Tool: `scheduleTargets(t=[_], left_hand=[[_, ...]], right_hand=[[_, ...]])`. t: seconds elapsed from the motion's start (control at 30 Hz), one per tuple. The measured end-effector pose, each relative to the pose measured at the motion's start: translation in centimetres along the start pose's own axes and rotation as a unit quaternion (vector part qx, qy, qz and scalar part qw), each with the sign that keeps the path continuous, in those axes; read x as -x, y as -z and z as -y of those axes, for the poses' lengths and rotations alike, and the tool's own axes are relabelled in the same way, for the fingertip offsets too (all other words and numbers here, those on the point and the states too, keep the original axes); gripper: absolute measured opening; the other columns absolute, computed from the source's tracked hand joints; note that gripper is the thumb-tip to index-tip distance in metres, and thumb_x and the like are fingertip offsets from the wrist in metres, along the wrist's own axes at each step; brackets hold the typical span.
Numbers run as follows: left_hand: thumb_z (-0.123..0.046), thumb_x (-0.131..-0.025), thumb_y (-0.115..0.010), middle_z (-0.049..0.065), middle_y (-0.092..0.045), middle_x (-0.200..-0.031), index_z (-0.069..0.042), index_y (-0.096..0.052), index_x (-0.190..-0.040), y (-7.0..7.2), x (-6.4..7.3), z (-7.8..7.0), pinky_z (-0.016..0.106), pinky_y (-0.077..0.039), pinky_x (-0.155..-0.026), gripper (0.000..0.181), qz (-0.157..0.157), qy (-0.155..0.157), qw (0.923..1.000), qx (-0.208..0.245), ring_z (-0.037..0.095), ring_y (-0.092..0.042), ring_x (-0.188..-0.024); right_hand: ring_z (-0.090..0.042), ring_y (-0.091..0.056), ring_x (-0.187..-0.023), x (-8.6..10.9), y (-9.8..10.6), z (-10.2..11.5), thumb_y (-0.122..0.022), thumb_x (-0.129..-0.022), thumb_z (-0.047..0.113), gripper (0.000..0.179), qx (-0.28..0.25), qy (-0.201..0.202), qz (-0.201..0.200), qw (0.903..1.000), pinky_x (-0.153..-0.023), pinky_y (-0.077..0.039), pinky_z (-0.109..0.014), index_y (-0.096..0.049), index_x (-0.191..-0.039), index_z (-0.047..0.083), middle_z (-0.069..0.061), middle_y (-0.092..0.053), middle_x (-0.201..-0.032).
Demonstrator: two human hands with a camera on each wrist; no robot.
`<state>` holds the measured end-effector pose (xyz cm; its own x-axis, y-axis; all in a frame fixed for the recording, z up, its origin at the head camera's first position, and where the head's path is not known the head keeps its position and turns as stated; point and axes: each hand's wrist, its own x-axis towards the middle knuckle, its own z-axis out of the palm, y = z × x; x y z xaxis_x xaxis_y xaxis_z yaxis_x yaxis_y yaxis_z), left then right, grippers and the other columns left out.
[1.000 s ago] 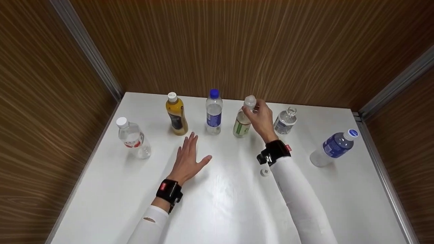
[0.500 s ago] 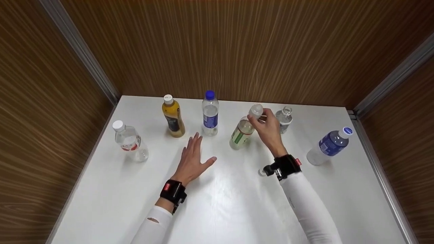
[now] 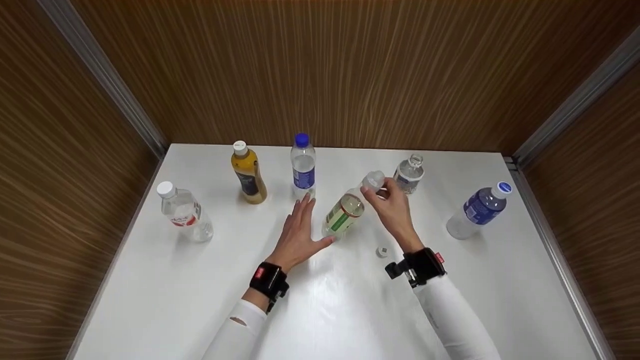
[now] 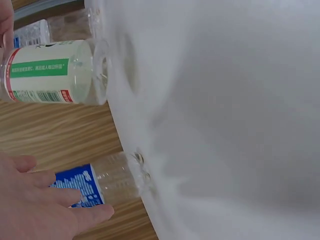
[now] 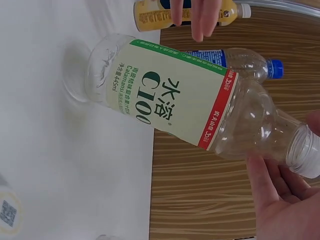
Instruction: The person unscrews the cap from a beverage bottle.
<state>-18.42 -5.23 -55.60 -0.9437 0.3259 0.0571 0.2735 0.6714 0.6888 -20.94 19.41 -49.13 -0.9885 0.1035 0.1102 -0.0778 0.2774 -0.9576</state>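
My right hand (image 3: 397,212) pinches the neck of a clear plastic bottle (image 5: 170,92) with a cream, green and red label. This bottle leans, its translucent top toward the right and its base toward my left hand. In the left wrist view the base appears slightly off the white table (image 4: 240,100). My left hand (image 3: 298,237) is spread with straight fingers beside the base, apart from the bottle. Behind its fingertips stands a blue-capped bottle (image 3: 303,167), its lower part partly hidden. A loose white cap (image 3: 382,252) lies on the table below the right hand.
An amber bottle (image 3: 249,177) with a white cap stands at the back left. Further left is a clear white-capped bottle (image 3: 187,215). An uncapped clear bottle (image 3: 409,176) stands behind the right hand. A blue-labelled bottle (image 3: 477,210) is at the right. Wood-grain panels (image 3: 330,70) enclose the table.
My right hand has brought the held bottle toward me and left, tilting it over from nearly upright. The left hand has shifted a little to the right, fingers still spread.
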Motion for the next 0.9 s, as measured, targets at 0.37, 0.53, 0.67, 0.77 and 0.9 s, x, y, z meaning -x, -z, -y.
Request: scheduleTargets(t=[0.37, 0.53, 0.67, 0.77, 0.9], left_hand=[[-0.051, -0.083, -0.083, 0.009, -0.014, -0.173, -0.008, -0.023, -0.163, -1.1, -0.6, -1.5, 0.058, -0.020, -0.123, 0.109, -0.016, -0.044, 0.9986, 0.023, 0.036, -0.013, -0.157], [-0.051, -0.082, -0.085, 0.009, -0.022, -0.170, -0.007, -0.028, -0.161, -1.6, -0.8, -2.1, 0.054, -0.026, -0.122, 0.107, -0.041, -0.067, 0.9963, 0.035, 0.037, -0.021, -0.155], [-0.052, -0.081, -0.086, 0.010, -0.027, -0.169, -0.007, -0.028, -0.161, -1.9, -1.0, -2.7, 0.052, -0.027, -0.122, 0.108, -0.047, -0.066, 0.9960, 0.038, 0.035, -0.022, -0.155], [-0.049, -0.079, -0.088, 0.012, -0.030, -0.167, -0.006, -0.028, -0.161, -2.1, -1.1, -3.0, 0.051, -0.027, -0.122, 0.110, -0.048, -0.066, 0.9959, 0.039, 0.034, -0.023, -0.155], [-0.045, -0.078, -0.090, 0.013, -0.033, -0.166, -0.007, -0.027, -0.161, -2.4, -1.1, -3.2, 0.050, -0.028, -0.122, 0.111, -0.043, -0.065, 0.9962, 0.040, 0.034, -0.025, -0.155]], right_hand=[[-0.032, -0.068, -0.117, 1.6, -0.7, 0.4, -0.074, -0.096, 0.017, 0.045, -0.030, -0.005, 0.006, 0.9995, -0.092, -0.055, -0.027, -0.057, -0.131, -0.007, -0.021, -0.065, -0.127], [-0.031, -0.068, -0.116, 2.3, -0.9, 0.4, -0.074, -0.096, 0.016, 0.044, -0.041, -0.012, 0.010, 0.9990, -0.089, -0.054, -0.023, -0.058, -0.130, -0.006, -0.021, -0.066, -0.125], [-0.030, -0.068, -0.118, 2.8, -0.9, 0.3, -0.074, -0.097, 0.016, 0.045, -0.053, -0.015, 0.013, 0.9984, -0.090, -0.054, -0.022, -0.058, -0.132, -0.007, -0.022, -0.066, -0.127], [-0.030, -0.067, -0.118, 3.0, -1.1, 0.4, -0.073, -0.097, 0.016, 0.045, -0.071, -0.019, 0.019, 0.9971, -0.092, -0.054, -0.023, -0.058, -0.132, -0.007, -0.023, -0.065, -0.127], [-0.027, -0.068, -0.116, 3.4, -1.2, 0.3, -0.073, -0.097, 0.014, 0.044, -0.095, -0.023, 0.026, 0.9948, -0.092, -0.055, -0.024, -0.057, -0.131, -0.008, -0.023, -0.066, -0.126]])
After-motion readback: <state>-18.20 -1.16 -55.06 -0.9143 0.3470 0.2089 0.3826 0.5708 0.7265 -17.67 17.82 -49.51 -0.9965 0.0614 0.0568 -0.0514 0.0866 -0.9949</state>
